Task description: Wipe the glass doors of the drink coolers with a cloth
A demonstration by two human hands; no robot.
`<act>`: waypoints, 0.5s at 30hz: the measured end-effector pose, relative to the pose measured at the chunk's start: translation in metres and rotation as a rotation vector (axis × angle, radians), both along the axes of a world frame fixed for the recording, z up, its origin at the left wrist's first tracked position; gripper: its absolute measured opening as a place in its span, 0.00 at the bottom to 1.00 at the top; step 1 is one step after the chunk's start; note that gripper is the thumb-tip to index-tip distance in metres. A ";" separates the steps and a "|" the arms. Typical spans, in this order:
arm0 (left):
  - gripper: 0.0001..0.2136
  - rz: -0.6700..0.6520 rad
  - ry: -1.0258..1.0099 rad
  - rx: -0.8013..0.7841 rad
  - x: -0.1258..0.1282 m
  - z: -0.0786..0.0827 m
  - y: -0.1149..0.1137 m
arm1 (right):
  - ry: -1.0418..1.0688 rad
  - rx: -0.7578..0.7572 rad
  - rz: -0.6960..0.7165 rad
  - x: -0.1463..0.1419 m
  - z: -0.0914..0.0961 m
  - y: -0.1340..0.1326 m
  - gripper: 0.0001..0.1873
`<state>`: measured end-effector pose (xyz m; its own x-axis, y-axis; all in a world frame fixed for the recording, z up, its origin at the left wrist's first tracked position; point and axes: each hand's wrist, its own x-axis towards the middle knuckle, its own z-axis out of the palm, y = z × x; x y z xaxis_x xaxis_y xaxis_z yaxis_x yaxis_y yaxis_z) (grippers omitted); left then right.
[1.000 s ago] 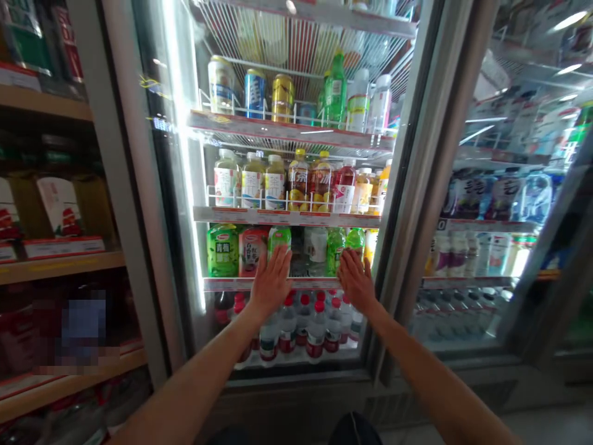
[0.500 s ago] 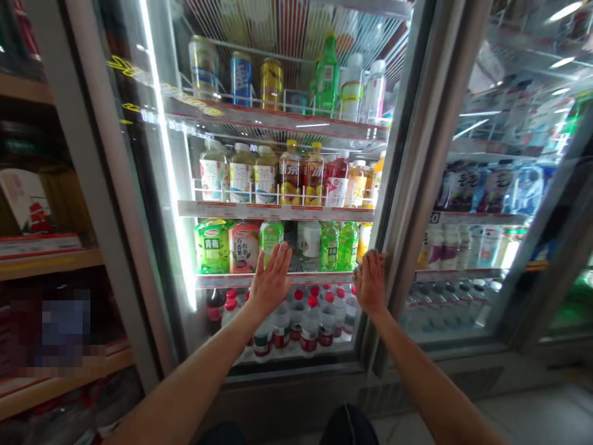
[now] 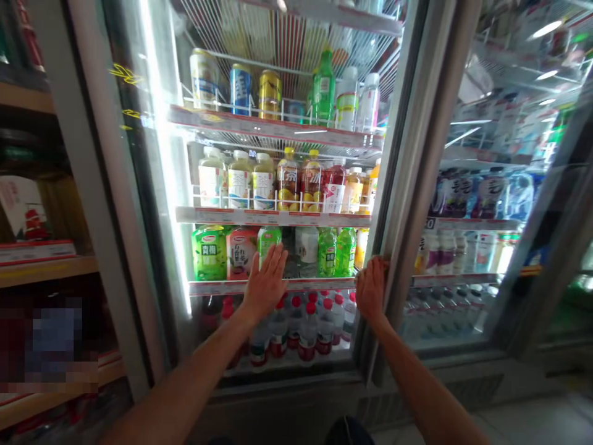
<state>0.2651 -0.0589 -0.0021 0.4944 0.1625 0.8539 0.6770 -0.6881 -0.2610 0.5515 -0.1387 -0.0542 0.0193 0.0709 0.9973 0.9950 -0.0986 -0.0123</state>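
Note:
My left hand (image 3: 265,281) is raised palm forward in front of a drinks fridge, fingers stretched out. It appears flat against the glass door, overlapping a green bottle (image 3: 269,238) on the lower shelf. At the right side of the door, my right hand (image 3: 372,289) has its fingers bent together at the metal door frame (image 3: 402,247); the fingertips are partly hidden. Behind the glass stand a large green bottle (image 3: 209,256), a reddish bottle (image 3: 241,256) and smaller green bottles (image 3: 327,254).
Tea bottles (image 3: 263,182) and cans (image 3: 269,94) fill upper shelves; red-capped bottles (image 3: 308,334) stand at the bottom. Another glass-fronted fridge section with dark-labelled bottles (image 3: 456,191) is to the right. A wooden shelf (image 3: 55,267) with jars stands on the left.
The view has tilted slightly, so shelves and drinks sit a little lower in it. Both hands keep nearly the same places at the fridge door.

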 end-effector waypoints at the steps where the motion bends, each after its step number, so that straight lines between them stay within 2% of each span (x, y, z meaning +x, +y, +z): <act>1: 0.33 0.002 -0.013 -0.003 0.001 0.006 0.002 | -0.002 0.031 0.012 0.002 0.021 0.005 0.32; 3: 0.35 0.000 -0.042 -0.008 0.002 0.016 0.005 | -0.015 0.090 0.027 0.004 0.059 0.014 0.31; 5: 0.36 0.004 -0.079 -0.007 0.001 0.024 0.008 | -0.037 0.117 0.031 0.003 0.077 0.017 0.31; 6: 0.36 0.010 -0.095 -0.003 0.000 0.027 0.009 | -0.052 0.108 0.031 0.001 0.078 0.017 0.31; 10: 0.35 0.037 -0.130 0.016 -0.010 0.036 0.014 | -0.142 -0.010 0.044 -0.003 0.059 0.007 0.32; 11: 0.35 0.043 -0.136 0.020 -0.014 0.038 0.016 | -0.153 -0.019 0.050 -0.002 0.061 0.006 0.32; 13: 0.34 0.060 -0.159 0.020 -0.020 0.043 0.019 | -0.147 0.010 0.058 0.003 0.080 0.007 0.31; 15: 0.34 0.075 -0.180 0.017 -0.023 0.048 0.022 | -0.115 0.053 0.058 0.006 0.111 0.012 0.30</act>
